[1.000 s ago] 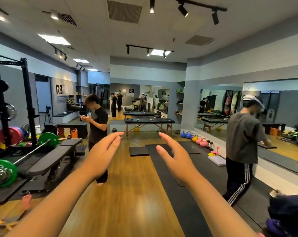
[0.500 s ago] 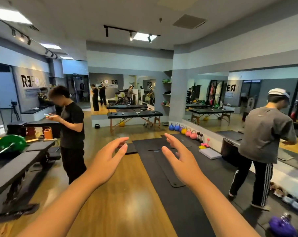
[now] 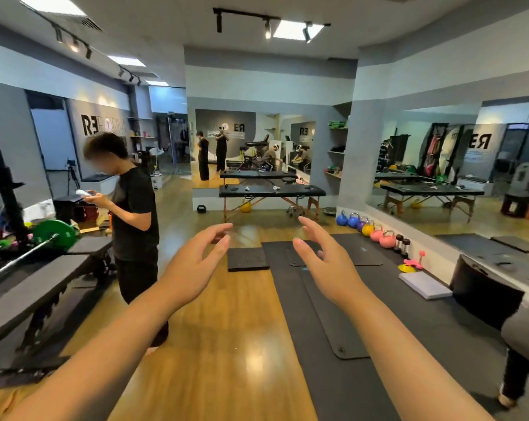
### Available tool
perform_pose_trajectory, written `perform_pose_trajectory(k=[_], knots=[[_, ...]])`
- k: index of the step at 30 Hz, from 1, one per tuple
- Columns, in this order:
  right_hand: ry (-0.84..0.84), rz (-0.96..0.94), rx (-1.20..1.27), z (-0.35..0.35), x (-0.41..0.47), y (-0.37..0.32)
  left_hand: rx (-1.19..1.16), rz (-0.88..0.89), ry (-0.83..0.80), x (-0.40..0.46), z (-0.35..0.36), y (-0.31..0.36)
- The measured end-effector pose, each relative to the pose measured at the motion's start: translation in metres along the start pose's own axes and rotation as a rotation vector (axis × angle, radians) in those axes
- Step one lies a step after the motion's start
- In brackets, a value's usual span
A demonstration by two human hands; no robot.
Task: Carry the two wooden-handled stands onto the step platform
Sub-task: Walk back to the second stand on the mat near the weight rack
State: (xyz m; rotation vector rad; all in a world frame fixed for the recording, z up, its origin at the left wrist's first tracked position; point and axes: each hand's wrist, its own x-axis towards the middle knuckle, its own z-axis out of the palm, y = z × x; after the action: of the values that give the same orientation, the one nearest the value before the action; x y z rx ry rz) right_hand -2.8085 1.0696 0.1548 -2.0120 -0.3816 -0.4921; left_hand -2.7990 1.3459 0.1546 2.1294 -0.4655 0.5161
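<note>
Gym wall lettering (image 3: 90,129) "RE", legible.

A gym: kettlebells (image 3: 369,229), barbell plate (image 3: 54,233), mats (image 3: 333,314).

Both arms out front, left hand (image 3: 193,268) and right hand (image 3: 327,265) side by side, apart, holding nothing. Mats (image 3: 327,299) on floor below and right of the hands. Bench (image 3: 35,293) and barbell (image 3: 20,259) far left; person (image 3: 132,214) stands just behind bench. Massage table (image 3: 272,191) straight ahead (second one behind it). Kettlebell row (image 3: 366,229) along right wall, under mirror (image 3: 457,165).
</note>
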Motion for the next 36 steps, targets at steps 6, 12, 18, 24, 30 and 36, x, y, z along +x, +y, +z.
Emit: perform_pose_trajectory(k=[6, 12, 18, 24, 30, 36], knots=[[0.025, -0.020, -0.013, 0.010, 0.116, 0.075, -0.068, -0.007, 0.013, 0.124, 0.044, -0.078], [0.087, -0.003, -0.025, 0.026, 0.242, 0.140, -0.111, -0.003, -0.010, 0.271, 0.078, -0.150], [0.168, 0.001, 0.006, 0.027, 0.353, 0.204, -0.093, 0.053, -0.086, 0.399, 0.126, -0.198], [0.192, 0.039, -0.012, 0.020, 0.451, 0.296, -0.087, 0.088, -0.148, 0.500, 0.185, -0.247], [0.105, -0.009, 0.013, 0.021, 0.584, 0.384, -0.039, 0.076, -0.087, 0.617, 0.239, -0.284], [-0.042, -0.058, 0.076, 0.034, 0.728, 0.444, 0.006, -0.007, 0.047, 0.731, 0.259, -0.329]])
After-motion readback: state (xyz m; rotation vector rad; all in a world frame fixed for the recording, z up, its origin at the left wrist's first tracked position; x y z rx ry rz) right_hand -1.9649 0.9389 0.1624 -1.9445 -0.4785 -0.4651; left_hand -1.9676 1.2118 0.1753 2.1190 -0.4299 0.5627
